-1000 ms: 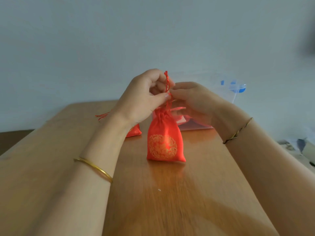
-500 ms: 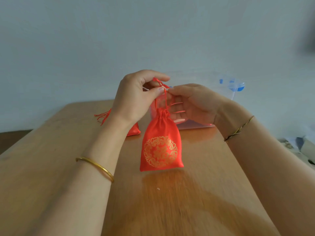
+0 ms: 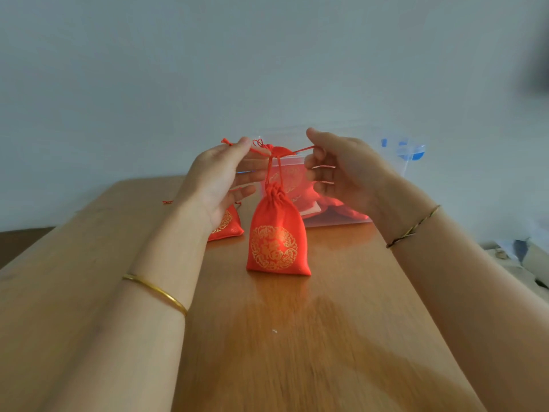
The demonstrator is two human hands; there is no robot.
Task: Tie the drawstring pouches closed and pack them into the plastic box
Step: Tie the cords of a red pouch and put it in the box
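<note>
I read this as knot tightening: left hand [image 3: 219, 179] and right hand [image 3: 341, 171] each pinch a drawstring [image 3: 276, 150] end, spare fingers splayed, pulling outward to cinch the loop. Red pouch [image 3: 277, 239] sits below, between them, neck gathered, gold roundel facing me, base at the table [image 3: 297, 337]. Plastic box [image 3: 338, 223] is just beyond the right hand, second pouch [image 3: 228, 226] behind the left wrist
</note>
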